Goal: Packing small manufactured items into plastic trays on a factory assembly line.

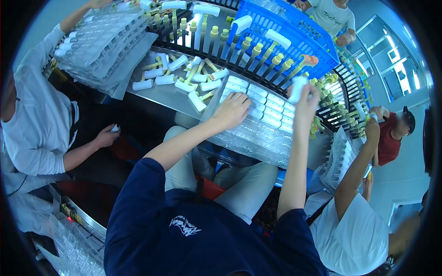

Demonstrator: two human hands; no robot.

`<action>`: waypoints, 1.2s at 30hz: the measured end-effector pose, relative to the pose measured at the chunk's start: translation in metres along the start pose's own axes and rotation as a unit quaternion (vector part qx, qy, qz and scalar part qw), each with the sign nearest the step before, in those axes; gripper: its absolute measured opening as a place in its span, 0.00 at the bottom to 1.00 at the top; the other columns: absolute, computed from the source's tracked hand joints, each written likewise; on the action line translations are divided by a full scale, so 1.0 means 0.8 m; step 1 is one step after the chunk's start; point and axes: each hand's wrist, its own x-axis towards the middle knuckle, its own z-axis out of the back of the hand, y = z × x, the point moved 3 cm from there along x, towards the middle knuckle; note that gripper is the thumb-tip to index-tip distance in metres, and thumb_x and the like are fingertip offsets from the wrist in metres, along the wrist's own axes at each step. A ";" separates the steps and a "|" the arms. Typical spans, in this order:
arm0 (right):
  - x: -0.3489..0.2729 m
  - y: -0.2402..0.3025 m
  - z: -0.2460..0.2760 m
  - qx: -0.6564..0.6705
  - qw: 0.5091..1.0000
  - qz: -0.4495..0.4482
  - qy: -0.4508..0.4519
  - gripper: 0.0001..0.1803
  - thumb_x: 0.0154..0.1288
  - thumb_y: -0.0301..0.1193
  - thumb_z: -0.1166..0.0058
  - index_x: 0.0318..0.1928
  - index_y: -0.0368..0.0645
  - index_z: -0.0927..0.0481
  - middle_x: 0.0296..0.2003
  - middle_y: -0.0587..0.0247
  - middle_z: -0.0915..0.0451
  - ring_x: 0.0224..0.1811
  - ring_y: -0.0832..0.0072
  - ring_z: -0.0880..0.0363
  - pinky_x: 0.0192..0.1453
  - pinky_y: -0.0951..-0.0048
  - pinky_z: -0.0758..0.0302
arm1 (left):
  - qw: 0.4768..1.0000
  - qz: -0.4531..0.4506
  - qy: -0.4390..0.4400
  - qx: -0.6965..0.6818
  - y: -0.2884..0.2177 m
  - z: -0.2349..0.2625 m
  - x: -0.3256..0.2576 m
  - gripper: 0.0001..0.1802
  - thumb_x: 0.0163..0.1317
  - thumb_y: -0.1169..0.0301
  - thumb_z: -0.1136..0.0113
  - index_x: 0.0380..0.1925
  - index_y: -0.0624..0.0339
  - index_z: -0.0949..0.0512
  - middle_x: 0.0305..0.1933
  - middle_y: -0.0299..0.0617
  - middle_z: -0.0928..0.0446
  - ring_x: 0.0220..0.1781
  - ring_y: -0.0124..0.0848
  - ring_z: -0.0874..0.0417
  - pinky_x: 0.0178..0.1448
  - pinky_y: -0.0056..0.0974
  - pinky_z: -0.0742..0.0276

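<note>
Rows of white plastic casings lie side by side in a clear plastic blister tray in front of me. My left hand rests over the left rows, its bent fingers spread on the casings. Above the tray's right side, my right hand is raised with its fingers closed on a white casing, which is blurred by motion. Behind the tray, a black rack carries a row of yellow-tipped upright pegs, a few with casings on top.
Loose white casings with yellow handles lie heaped on the metal table. Stacked clear trays stand at the far left. A blue crate sits behind the rack. Co-workers sit close at my left and right.
</note>
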 end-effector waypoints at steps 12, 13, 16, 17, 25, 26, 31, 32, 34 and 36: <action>0.184 0.026 -0.121 -0.369 0.919 0.141 0.001 0.21 0.69 0.43 0.52 0.51 0.40 0.20 0.45 0.37 0.18 0.49 0.42 0.19 0.54 0.50 0.24 | 0.999 0.029 0.005 -0.033 0.000 0.001 -0.005 0.11 0.57 0.71 0.38 0.40 0.61 0.22 0.48 0.47 0.24 0.56 0.44 0.26 0.63 0.46 0.31; 0.194 0.019 -0.126 -0.420 0.884 0.203 0.026 0.21 0.69 0.43 0.52 0.52 0.40 0.21 0.45 0.37 0.18 0.50 0.43 0.19 0.54 0.49 0.24 | 0.999 0.022 0.002 -0.039 -0.006 0.001 0.003 0.11 0.57 0.71 0.38 0.40 0.61 0.22 0.48 0.47 0.24 0.56 0.44 0.26 0.63 0.46 0.31; 0.133 0.032 -0.192 -0.445 0.867 0.207 0.086 0.21 0.73 0.39 0.55 0.59 0.42 0.25 0.46 0.37 0.19 0.47 0.40 0.19 0.52 0.46 0.23 | 0.998 0.041 -0.005 -0.044 0.008 0.007 -0.013 0.11 0.57 0.71 0.38 0.40 0.62 0.21 0.48 0.47 0.24 0.56 0.44 0.25 0.63 0.46 0.31; 0.120 0.037 -0.202 -0.464 0.851 0.232 0.076 0.21 0.74 0.37 0.57 0.61 0.42 0.26 0.46 0.37 0.20 0.46 0.39 0.19 0.51 0.45 0.23 | 0.997 0.050 -0.016 -0.050 0.012 0.008 -0.015 0.11 0.56 0.71 0.38 0.39 0.62 0.21 0.47 0.47 0.24 0.57 0.43 0.25 0.63 0.46 0.32; 0.065 0.037 -0.196 -0.316 0.842 0.414 0.140 0.27 0.66 0.30 0.45 0.66 0.44 0.31 0.65 0.40 0.34 0.66 0.42 0.35 0.68 0.51 0.33 | 0.995 0.053 0.010 -0.089 0.012 0.003 -0.004 0.11 0.58 0.70 0.38 0.41 0.58 0.19 0.49 0.44 0.24 0.57 0.43 0.25 0.63 0.46 0.31; 0.045 0.039 -0.181 -0.270 0.851 0.425 0.150 0.27 0.66 0.28 0.44 0.65 0.45 0.31 0.64 0.40 0.33 0.65 0.43 0.34 0.67 0.52 0.33 | 0.993 0.064 0.024 -0.094 0.014 -0.002 -0.003 0.12 0.58 0.67 0.37 0.43 0.53 0.18 0.51 0.42 0.24 0.59 0.42 0.26 0.64 0.46 0.33; -0.047 -0.008 -0.055 -0.242 0.941 0.201 0.127 0.13 0.65 0.25 0.45 0.50 0.38 0.20 0.49 0.45 0.21 0.55 0.50 0.25 0.60 0.58 0.29 | 0.993 0.059 0.042 -0.095 0.019 -0.007 0.003 0.14 0.53 0.63 0.31 0.41 0.49 0.17 0.51 0.41 0.24 0.61 0.40 0.28 0.67 0.46 0.37; -0.063 -0.029 -0.025 -0.285 0.940 0.155 0.101 0.13 0.65 0.25 0.46 0.49 0.38 0.20 0.47 0.46 0.21 0.53 0.49 0.25 0.58 0.57 0.29 | 0.993 0.051 0.064 -0.082 0.018 -0.008 0.007 0.14 0.53 0.63 0.31 0.40 0.49 0.17 0.53 0.41 0.24 0.62 0.41 0.29 0.67 0.47 0.37; -0.092 -0.091 0.028 -0.366 0.923 0.098 0.059 0.12 0.64 0.24 0.45 0.48 0.37 0.20 0.45 0.47 0.21 0.50 0.49 0.25 0.56 0.55 0.29 | 0.993 0.031 0.103 -0.042 0.008 -0.013 0.021 0.15 0.51 0.64 0.29 0.40 0.50 0.17 0.58 0.41 0.27 0.64 0.41 0.31 0.66 0.48 0.38; -0.112 -0.113 0.043 -0.369 0.923 0.103 0.027 0.11 0.63 0.25 0.44 0.46 0.38 0.19 0.43 0.48 0.21 0.51 0.50 0.27 0.57 0.55 0.30 | 0.993 -0.022 0.117 -0.004 0.004 -0.008 0.031 0.17 0.49 0.65 0.28 0.39 0.55 0.18 0.59 0.41 0.27 0.64 0.41 0.31 0.66 0.47 0.37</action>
